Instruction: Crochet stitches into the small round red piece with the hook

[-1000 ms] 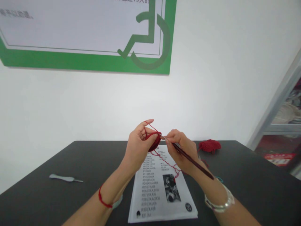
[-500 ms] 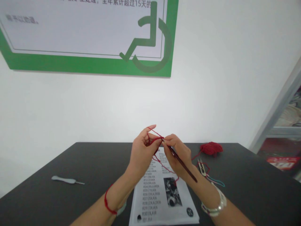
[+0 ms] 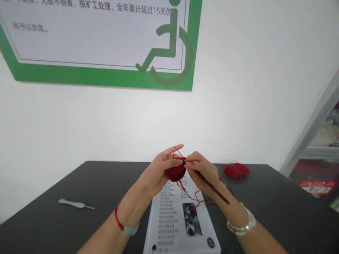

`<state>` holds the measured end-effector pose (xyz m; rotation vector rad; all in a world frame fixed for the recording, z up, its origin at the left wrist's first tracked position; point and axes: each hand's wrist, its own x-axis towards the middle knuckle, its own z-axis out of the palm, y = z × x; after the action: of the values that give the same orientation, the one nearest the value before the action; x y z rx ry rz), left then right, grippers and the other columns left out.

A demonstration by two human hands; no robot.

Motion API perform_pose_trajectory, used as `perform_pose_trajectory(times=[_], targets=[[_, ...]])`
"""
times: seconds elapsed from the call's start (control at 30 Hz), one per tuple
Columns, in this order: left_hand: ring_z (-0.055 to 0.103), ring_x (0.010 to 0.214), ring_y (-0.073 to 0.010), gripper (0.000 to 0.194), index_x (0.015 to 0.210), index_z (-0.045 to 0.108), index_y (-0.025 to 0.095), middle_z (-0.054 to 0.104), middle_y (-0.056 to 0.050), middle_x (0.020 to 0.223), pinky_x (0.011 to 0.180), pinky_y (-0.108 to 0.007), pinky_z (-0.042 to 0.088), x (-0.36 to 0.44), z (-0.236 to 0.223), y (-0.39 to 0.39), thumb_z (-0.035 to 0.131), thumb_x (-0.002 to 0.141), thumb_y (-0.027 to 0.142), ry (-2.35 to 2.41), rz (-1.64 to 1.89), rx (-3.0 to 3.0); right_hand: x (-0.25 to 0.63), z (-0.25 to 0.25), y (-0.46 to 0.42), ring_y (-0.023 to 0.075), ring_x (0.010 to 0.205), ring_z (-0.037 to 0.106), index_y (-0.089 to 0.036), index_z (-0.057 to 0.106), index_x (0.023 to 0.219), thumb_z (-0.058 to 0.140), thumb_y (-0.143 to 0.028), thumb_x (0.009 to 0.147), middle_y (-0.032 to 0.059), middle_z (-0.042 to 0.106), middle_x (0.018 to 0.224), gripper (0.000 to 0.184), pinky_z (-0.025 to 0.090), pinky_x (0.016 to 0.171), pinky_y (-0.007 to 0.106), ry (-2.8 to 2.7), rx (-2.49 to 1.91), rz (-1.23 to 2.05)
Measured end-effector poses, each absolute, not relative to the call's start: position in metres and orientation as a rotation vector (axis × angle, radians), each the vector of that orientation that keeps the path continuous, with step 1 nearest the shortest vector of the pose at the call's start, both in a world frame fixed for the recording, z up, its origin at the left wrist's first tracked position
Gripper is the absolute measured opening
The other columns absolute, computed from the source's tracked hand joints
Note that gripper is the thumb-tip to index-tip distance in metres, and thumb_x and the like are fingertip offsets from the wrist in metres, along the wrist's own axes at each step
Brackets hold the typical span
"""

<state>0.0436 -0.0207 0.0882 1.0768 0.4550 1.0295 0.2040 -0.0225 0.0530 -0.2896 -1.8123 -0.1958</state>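
Observation:
A round, dark red crochet piece is pinched in my left hand, whose thumb lies along its upper edge. Red yarn loops over the raised left index finger and runs down to the work. My right hand grips a crochet hook with a dark brown handle that slants back over the wrist; its tip meets the piece's edge between both hands. Loose red yarn hangs below the piece across the printed sheets.
On the black table, a red yarn ball lies at the back right. A grey-handled hook is at the left. A green-framed sign hangs on the wall. Shelving stands at the far right.
My left hand has turned, bringing the round face of the crochet piece into view. My right forearm now covers the snips and blue cord. The view has tilted up slightly.

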Motion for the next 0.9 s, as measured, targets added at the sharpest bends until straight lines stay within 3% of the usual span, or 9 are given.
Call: perform_pose_trajectory(times=[0.1, 0.2, 0.33, 0.47, 0.7, 0.8, 0.9], targets=[[0.057, 0.061, -0.0093, 0.058, 0.120, 0.060, 0.011, 0.067, 0.000, 0.071, 0.062, -0.021, 0.042, 0.051, 0.091, -0.020, 0.077, 0.064, 0.013, 0.457, 1.109, 1.087, 0.205, 0.052, -0.013, 0.0160, 0.069, 0.055, -0.026, 0.055, 0.089, 0.055, -0.002, 0.084, 0.0039, 0.063, 0.086, 0.024, 0.048, 0.059, 0.031, -1.851, -0.321, -0.468], [0.051, 0.055, -0.0078, 0.065, 0.129, 0.052, 0.013, 0.060, 0.006, 0.063, 0.055, -0.020, 0.039, 0.057, 0.092, -0.024, 0.075, 0.067, 0.014, 0.517, 1.316, 1.200, 0.199, 0.051, -0.013, 0.0162, 0.069, 0.056, -0.025, 0.055, 0.088, 0.053, -0.005, 0.086, 0.0035, 0.062, 0.084, 0.020, 0.047, 0.059, 0.031, -1.794, -0.435, -0.422], [0.052, 0.059, -0.0096, 0.068, 0.134, 0.048, 0.012, 0.058, 0.006, 0.065, 0.059, -0.023, 0.043, 0.058, 0.096, -0.027, 0.073, 0.070, 0.017, 0.606, 1.409, 1.350, 0.191, 0.055, -0.023, 0.0139, 0.071, 0.057, -0.025, 0.053, 0.089, 0.053, -0.009, 0.088, 0.0014, 0.059, 0.084, 0.016, 0.048, 0.059, 0.027, -1.617, -0.485, -0.038], [0.052, 0.060, -0.0102, 0.066, 0.133, 0.050, 0.013, 0.059, 0.005, 0.065, 0.059, -0.022, 0.043, 0.055, 0.100, -0.021, 0.073, 0.071, 0.019, 0.677, 1.455, 1.432, 0.198, 0.065, -0.031, 0.0109, 0.060, 0.053, -0.024, 0.052, 0.084, 0.055, -0.014, 0.088, -0.0012, 0.055, 0.081, 0.011, 0.044, 0.053, 0.026, -1.480, -0.440, 0.424], [0.050, 0.062, -0.0105, 0.045, 0.123, 0.060, 0.017, 0.055, 0.005, 0.066, 0.065, -0.024, 0.043, 0.052, 0.099, -0.009, 0.065, 0.078, 0.016, 0.730, 1.474, 1.706, 0.211, 0.075, -0.036, 0.0095, 0.056, 0.047, -0.023, 0.053, 0.078, 0.058, -0.013, 0.085, -0.0020, 0.057, 0.076, 0.013, 0.038, 0.051, 0.025, -1.592, -0.609, 0.413], [0.052, 0.064, -0.0108, 0.032, 0.111, 0.067, 0.019, 0.058, 0.004, 0.069, 0.071, -0.026, 0.043, 0.050, 0.101, -0.010, 0.064, 0.079, 0.014, 0.752, 1.460, 1.787, 0.216, 0.077, -0.033, 0.0091, 0.052, 0.048, -0.022, 0.054, 0.075, 0.060, -0.015, 0.084, -0.0038, 0.055, 0.068, 0.013, 0.037, 0.048, 0.024, -1.455, -0.572, 0.670], [0.054, 0.064, -0.0116, 0.032, 0.107, 0.069, 0.018, 0.061, 0.003, 0.069, 0.069, -0.027, 0.044, 0.049, 0.102, -0.012, 0.065, 0.076, 0.011, 0.704, 1.382, 1.715, 0.219, 0.082, -0.027, 0.0090, 0.049, 0.046, -0.020, 0.054, 0.071, 0.066, -0.017, 0.079, -0.0048, 0.054, 0.061, 0.015, 0.038, 0.045, 0.023, -1.352, -0.472, 0.961]])
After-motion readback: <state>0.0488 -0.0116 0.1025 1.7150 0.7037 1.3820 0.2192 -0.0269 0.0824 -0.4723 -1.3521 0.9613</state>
